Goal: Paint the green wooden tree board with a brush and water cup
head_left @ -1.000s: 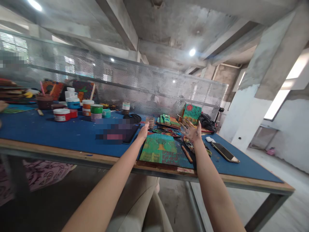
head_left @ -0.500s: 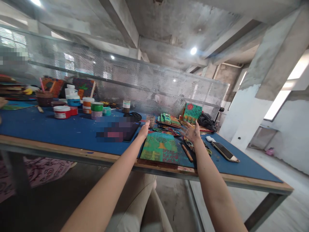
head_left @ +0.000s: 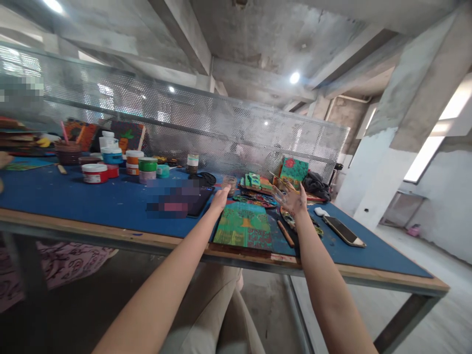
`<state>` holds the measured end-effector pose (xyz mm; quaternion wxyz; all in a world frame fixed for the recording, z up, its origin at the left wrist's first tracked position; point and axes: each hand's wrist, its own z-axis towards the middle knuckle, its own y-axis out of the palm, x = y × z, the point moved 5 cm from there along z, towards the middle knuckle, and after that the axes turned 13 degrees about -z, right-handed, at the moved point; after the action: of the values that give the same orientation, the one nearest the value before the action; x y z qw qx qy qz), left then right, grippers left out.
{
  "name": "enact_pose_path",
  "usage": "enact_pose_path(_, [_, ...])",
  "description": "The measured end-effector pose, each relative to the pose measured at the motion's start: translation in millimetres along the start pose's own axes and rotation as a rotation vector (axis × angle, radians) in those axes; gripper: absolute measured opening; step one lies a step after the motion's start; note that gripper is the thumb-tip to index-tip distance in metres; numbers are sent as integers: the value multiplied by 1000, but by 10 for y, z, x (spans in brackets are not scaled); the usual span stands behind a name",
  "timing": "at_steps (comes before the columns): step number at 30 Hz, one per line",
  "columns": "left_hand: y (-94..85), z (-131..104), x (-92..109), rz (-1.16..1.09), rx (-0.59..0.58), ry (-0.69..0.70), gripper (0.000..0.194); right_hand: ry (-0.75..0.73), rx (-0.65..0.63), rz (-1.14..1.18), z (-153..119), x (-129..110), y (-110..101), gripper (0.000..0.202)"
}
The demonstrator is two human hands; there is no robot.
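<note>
At the far edge of a painted board [head_left: 243,226], my left hand [head_left: 220,199] is against a small glass jar [head_left: 230,184] of brownish water, thumb along its near side; the other fingers are hidden and seem wrapped round it. The board lies flat, with a tree on green ground. My right hand [head_left: 293,200] hovers to the right, paint-stained, palm turned inward and fingers spread. Beyond those fingers shows a thin brush-like stick [head_left: 275,175]; whether they touch it I cannot tell. Below, a brown wooden handle [head_left: 285,233] lies beside the board, near a paint-smeared palette [head_left: 289,216].
Paint jars [head_left: 95,173] cluster on the blue table [head_left: 92,206] at left. A tablet [head_left: 202,202] lies left of my hand, a phone [head_left: 343,231] at right. A small flower painting [head_left: 294,169] leans near a dark cloth [head_left: 317,186]. Another person's hand [head_left: 4,159] shows far left.
My right hand's fingers, blurred before, now show clearly spread, slightly farther left. My left hand stays at the jar. The board and the other things have not moved.
</note>
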<state>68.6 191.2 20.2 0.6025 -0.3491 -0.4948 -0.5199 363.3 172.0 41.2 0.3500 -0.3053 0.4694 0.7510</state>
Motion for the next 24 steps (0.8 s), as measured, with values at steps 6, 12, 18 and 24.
enact_pose_path(6, [154, -157, 503, -73, -101, 191, 24, -177, 5, -1, 77, -30, 570, 32])
enact_pose_path(12, [654, -290, 828, -293, -329, 196, 35, -297, -66, 118, -44, 11, 1175, 37])
enact_pose_path(18, [920, -517, 958, -383, -294, 162, 58, -454, -50, 356, -96, -71, 1207, 43])
enact_pose_path(24, [1287, -643, 778, -483, -463, 17, 27, -550, -31, 396, -120, -95, 1116, 35])
